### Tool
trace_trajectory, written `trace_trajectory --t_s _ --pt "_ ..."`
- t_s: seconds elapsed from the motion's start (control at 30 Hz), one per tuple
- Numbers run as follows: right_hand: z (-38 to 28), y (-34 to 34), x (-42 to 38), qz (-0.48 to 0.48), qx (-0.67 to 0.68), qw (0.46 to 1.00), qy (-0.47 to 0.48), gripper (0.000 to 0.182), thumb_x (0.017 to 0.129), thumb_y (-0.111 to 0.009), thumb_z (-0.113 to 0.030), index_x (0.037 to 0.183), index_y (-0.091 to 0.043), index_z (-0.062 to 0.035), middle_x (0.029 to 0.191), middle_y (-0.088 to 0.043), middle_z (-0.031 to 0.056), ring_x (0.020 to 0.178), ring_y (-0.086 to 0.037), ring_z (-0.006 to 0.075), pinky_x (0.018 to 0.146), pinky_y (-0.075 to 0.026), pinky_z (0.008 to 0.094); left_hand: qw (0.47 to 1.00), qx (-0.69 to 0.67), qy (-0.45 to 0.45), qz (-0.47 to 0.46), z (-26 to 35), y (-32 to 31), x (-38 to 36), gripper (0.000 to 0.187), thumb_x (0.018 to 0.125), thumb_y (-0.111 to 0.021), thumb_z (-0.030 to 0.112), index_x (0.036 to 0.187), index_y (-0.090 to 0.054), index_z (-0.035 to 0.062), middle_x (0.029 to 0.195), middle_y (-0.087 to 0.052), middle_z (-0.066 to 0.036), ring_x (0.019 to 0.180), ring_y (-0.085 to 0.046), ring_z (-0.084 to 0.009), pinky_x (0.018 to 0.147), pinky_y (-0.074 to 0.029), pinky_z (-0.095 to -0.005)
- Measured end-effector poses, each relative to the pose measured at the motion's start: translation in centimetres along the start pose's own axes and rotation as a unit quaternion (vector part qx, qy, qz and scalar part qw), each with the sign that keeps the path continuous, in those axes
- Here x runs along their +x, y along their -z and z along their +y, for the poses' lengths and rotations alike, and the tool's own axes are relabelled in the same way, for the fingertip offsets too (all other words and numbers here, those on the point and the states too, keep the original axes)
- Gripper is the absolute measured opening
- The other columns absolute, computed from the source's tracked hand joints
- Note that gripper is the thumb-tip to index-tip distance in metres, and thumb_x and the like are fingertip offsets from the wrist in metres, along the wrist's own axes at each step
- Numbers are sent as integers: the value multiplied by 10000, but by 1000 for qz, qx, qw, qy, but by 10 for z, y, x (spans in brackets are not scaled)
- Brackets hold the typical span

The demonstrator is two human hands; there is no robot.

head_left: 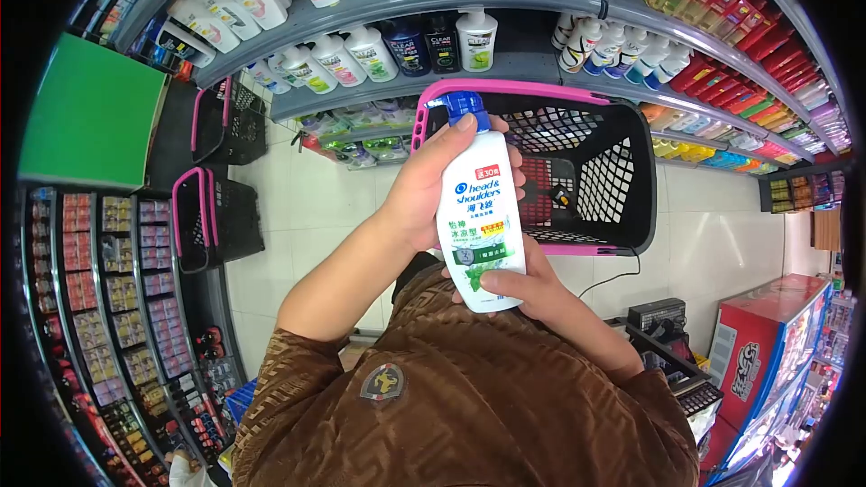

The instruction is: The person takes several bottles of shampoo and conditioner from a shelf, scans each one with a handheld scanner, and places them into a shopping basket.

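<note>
A white shampoo bottle (485, 207) with a blue pump top and a Head & Shoulders label is held upright, its front facing me. My left hand (422, 188) is closed around its upper part, thumb just below the pump and fingertips showing on the far side. Around the lower end, my right hand (534, 287) is closed too, its thumb lying across the front label. Behind the bottle is a black shopping basket (639, 171) with a pink handle. A small dark object (561, 198) lies in it, too small to name.
Shelves (523, 65) of pump bottles run across the front, with red and yellow packs at the right. Two more black baskets (236, 216) stand at the left, near a green panel (95, 117). A red cabinet (762, 352) is at the lower right.
</note>
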State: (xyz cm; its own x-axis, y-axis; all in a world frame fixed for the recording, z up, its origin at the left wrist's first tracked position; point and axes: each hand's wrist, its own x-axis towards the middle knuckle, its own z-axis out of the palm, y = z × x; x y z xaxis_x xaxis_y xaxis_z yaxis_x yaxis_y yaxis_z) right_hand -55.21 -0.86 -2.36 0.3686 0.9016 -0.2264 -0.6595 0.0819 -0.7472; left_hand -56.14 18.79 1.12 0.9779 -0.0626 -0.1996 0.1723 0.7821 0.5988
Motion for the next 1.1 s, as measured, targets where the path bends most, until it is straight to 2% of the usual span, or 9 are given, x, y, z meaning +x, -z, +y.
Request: trace_trajectory --t_s 0.5,1.1 --pt "-7 5 5 12 -21 999 23 639 886 -728 -218 1407 -481 57 1190 -694 230 990 -743 302 874 -620 410 999 0 18 -31 5 2 21 465 1054 -485 484 1298 -553 94 1107 -670 -150 1019 -696 -302 923 -584 -483" --pt "7 -16 22 21 -52 998 29 606 897 -726 -222 1387 -508 59 1175 -702 209 1004 -737 276 886 -617 400 998 -24 19 -60 18 28 7 461 1059 -475 478 1307 -544 95 1113 -658 -149 1015 -698 -310 905 -593 -478"
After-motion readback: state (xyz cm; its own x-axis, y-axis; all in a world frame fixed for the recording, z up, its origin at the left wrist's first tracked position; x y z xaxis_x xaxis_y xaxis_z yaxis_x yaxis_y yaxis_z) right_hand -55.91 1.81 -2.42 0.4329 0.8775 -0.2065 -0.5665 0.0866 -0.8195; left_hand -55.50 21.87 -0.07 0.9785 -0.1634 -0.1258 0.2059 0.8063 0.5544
